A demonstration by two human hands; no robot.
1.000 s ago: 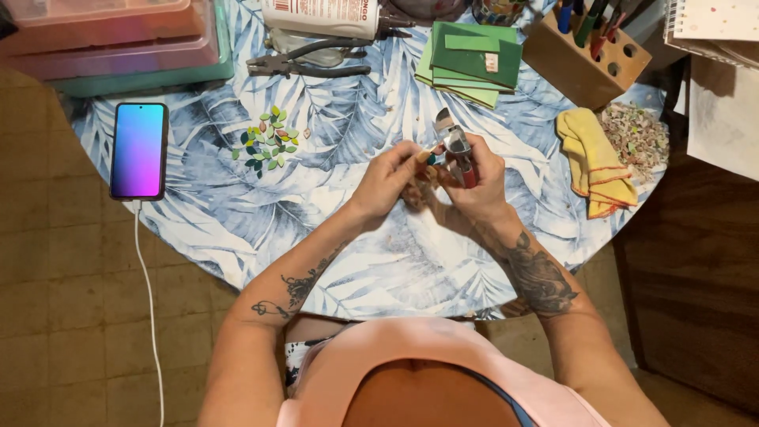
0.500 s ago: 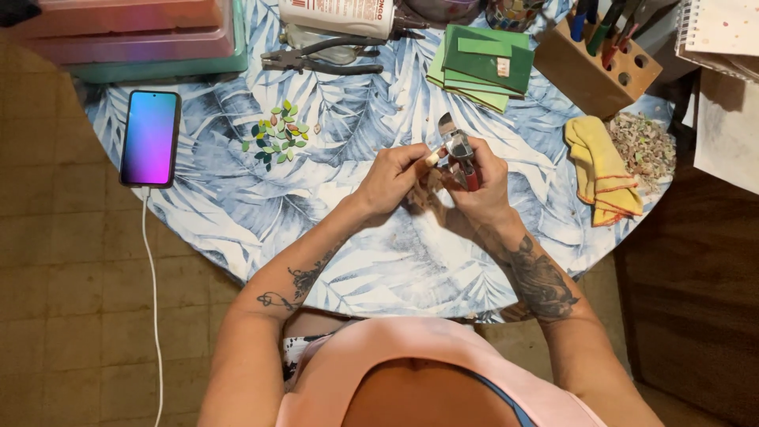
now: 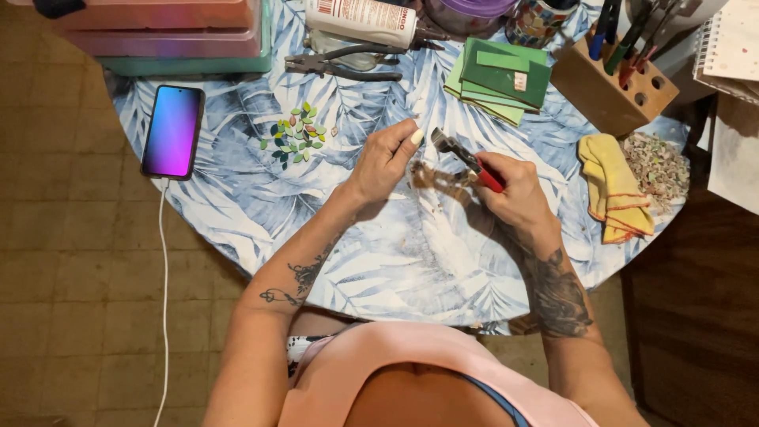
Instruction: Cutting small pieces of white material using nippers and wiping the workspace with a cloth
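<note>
Over the middle of a round table with a blue leaf-print cloth (image 3: 379, 261), my right hand (image 3: 510, 190) grips red-handled nippers (image 3: 466, 160), metal jaws pointing up and left. My left hand (image 3: 387, 158) pinches a small pale piece (image 3: 417, 136) right at those jaws. A brownish translucent shard (image 3: 439, 180) lies on the cloth between my two hands. A cluster of small green and pink cut leaf-shaped pieces (image 3: 294, 134) rests left of my left hand.
A phone (image 3: 173, 130) on a white cable lies at the table's left. At the back are stacked plastic boxes (image 3: 174, 32), pliers (image 3: 340, 65), a white bottle (image 3: 360, 17), green glass sheets (image 3: 498, 77), a wooden tool block (image 3: 613, 79). A yellow cloth (image 3: 613, 186) and a pile of shards (image 3: 660, 166) lie right.
My hands stayed together over the table's middle; the nippers now point further up and left, and my left fingers have moved to the jaws' tip. The camera view shifted slightly.
</note>
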